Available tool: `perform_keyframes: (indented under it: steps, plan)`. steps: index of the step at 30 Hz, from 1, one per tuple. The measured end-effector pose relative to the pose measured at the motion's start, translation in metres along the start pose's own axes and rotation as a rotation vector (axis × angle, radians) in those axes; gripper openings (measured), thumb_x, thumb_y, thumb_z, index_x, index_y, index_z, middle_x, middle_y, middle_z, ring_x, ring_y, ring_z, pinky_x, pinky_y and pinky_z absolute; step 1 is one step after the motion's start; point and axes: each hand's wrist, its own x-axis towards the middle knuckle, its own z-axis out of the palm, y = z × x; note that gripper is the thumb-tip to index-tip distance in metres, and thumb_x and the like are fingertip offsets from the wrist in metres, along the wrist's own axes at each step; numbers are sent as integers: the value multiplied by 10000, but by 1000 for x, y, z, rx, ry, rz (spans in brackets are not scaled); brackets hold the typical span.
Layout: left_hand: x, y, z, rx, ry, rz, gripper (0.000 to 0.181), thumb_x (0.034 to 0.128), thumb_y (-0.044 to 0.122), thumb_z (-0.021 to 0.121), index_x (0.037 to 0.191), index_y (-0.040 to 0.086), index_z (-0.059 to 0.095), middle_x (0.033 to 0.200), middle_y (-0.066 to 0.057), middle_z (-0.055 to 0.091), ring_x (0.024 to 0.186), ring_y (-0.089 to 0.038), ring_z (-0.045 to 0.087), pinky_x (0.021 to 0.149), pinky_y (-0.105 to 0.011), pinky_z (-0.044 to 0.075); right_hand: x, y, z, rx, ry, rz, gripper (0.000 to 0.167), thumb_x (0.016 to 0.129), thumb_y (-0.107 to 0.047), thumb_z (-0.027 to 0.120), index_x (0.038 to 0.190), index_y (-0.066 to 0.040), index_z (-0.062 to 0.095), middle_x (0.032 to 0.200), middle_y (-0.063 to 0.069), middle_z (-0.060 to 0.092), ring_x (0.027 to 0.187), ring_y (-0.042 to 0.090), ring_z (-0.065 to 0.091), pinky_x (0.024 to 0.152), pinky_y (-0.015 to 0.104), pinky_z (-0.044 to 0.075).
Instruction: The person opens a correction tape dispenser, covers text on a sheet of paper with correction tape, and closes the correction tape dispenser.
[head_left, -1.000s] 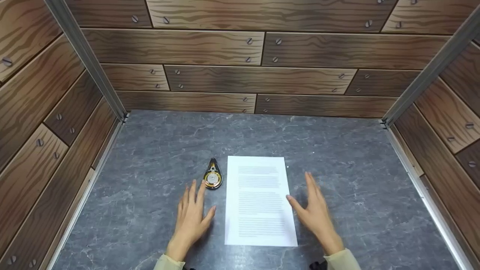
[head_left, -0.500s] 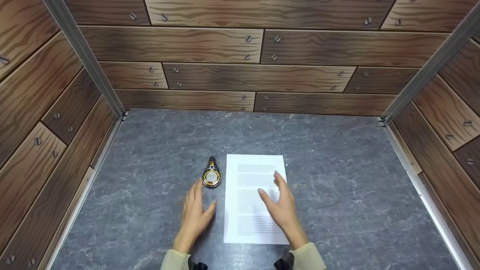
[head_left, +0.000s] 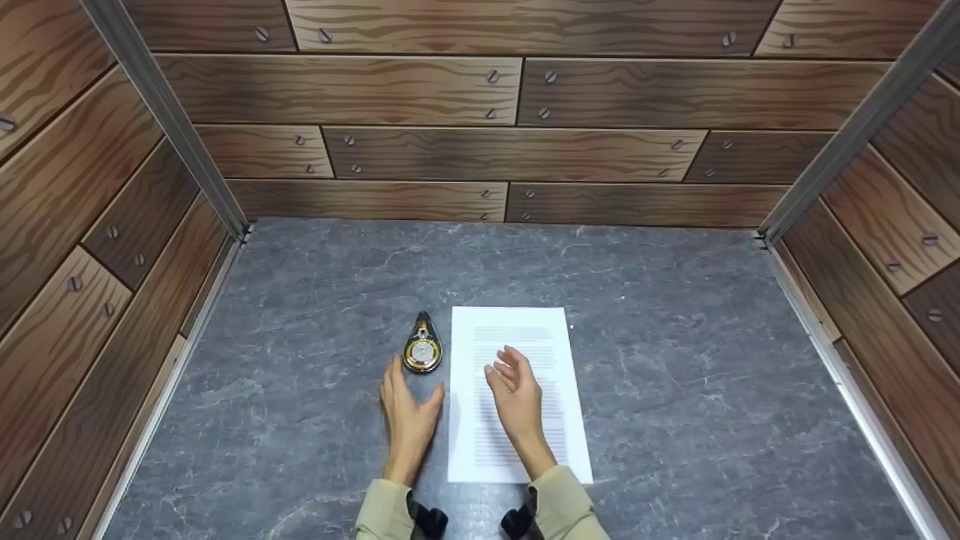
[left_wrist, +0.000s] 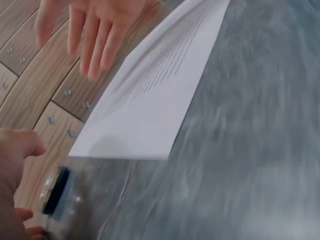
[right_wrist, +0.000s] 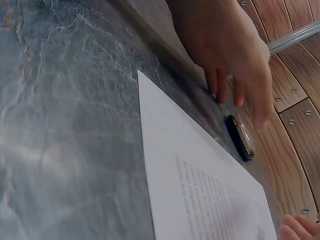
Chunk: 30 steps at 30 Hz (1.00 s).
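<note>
A teardrop-shaped correction tape (head_left: 422,349), black with a gold and silver round part, lies on the table left of a printed sheet of paper (head_left: 465,420). Just below the tape in the head view is my left hand (head_left: 409,416), thumb spread from the fingers and nothing in its grasp. The right wrist view shows this left hand (right_wrist: 230,50) above the table, near the tape (right_wrist: 240,137). Over the middle of the sheet hovers my right hand (head_left: 519,401), its fingers loosely bent and holding nothing. Only its fingertips (right_wrist: 297,227) appear in the right wrist view.
The grey marbled tabletop (head_left: 675,360) extends on both sides of the paper. Wood-patterned walls (head_left: 420,154) enclose the back and sides, with metal posts (head_left: 169,112) at the corners. Dark wrist cameras (head_left: 430,521) sit at both cuffs.
My right hand has moved left from beside the paper to over its middle, its fingers bending more. My left hand has shifted slightly right, staying close to the correction tape.
</note>
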Motion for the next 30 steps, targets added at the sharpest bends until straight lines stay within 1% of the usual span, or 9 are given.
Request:
perform_keyframes:
  steps: [2, 4, 7, 10, 14, 18, 21, 25, 30]
  plan:
    - [2, 0, 6, 1, 33, -9, 847, 726, 70, 840, 1425, -114, 400, 1380, -303, 465, 1270, -460, 413, 1083, -554, 318, 0, -4, 6, 19, -9, 5, 500, 962, -125, 648, 1393, 61, 475, 1332, 260, 559, 1195, 380, 584, 987, 414, 495]
    - [4, -1, 11, 13, 63, 4, 853, 706, 77, 858, 1409, -119, 416, 1356, -302, 482, 1245, -462, 419, 1067, -556, 321, 0, -12, 12, 31, -25, -6, 465, 961, -75, 633, 1368, 90, 482, 1309, 300, 557, 1169, 411, 592, 971, 430, 504]
    - [9, -4, 17, 48, 91, 18, 858, 691, 113, 881, 1390, -118, 440, 1331, -296, 500, 1224, -462, 417, 1049, -556, 322, -1, -26, 19, 49, -61, -7, 430, 954, -28, 616, 1339, 118, 492, 1286, 328, 559, 1146, 445, 594, 969, 460, 500]
    - [14, -8, 20, 88, 118, 1, 855, 690, 158, 894, 1376, -113, 462, 1326, -288, 513, 1225, -461, 415, 1046, -552, 323, -1, -33, 26, 52, -121, -11, 417, 950, -18, 608, 1319, 140, 497, 1283, 349, 554, 1144, 467, 588, 972, 463, 499]
    - [19, -11, 21, 120, 148, -30, 857, 681, 197, 903, 1360, -112, 483, 1318, -282, 531, 1226, -464, 421, 1044, -555, 322, 2, -34, 37, 57, -215, 13, 446, 950, -19, 597, 1337, 164, 471, 1337, 387, 496, 1211, 513, 527, 1011, 483, 468]
    - [23, -14, 22, 160, 149, -16, 821, 690, 213, 890, 1342, -106, 506, 1297, -272, 552, 1204, -464, 440, 1025, -563, 333, 4, -35, 44, 52, -266, 50, 482, 963, -42, 584, 1371, 168, 439, 1383, 386, 456, 1271, 508, 478, 1055, 489, 423]
    - [24, -16, 25, 207, 148, -1, 777, 700, 223, 879, 1326, -82, 533, 1283, -245, 569, 1188, -443, 453, 1001, -562, 343, 4, -35, 47, 50, -282, 55, 476, 970, -39, 562, 1376, 172, 430, 1382, 388, 456, 1278, 503, 471, 1067, 498, 407]
    - [25, -17, 28, 248, 146, 6, 707, 704, 222, 879, 1291, -40, 584, 1253, -206, 598, 1173, -409, 466, 977, -564, 346, 3, -34, 51, 70, -303, 43, 473, 967, -20, 544, 1360, 207, 411, 1362, 411, 454, 1271, 515, 470, 1063, 507, 407]
    - [26, -16, 26, 242, 138, 6, 616, 719, 209, 875, 1238, -14, 630, 1209, -190, 623, 1162, -392, 485, 966, -560, 353, 3, -35, 53, 76, -311, 47, 479, 967, -22, 542, 1357, 219, 405, 1363, 416, 450, 1275, 510, 471, 1059, 487, 417]
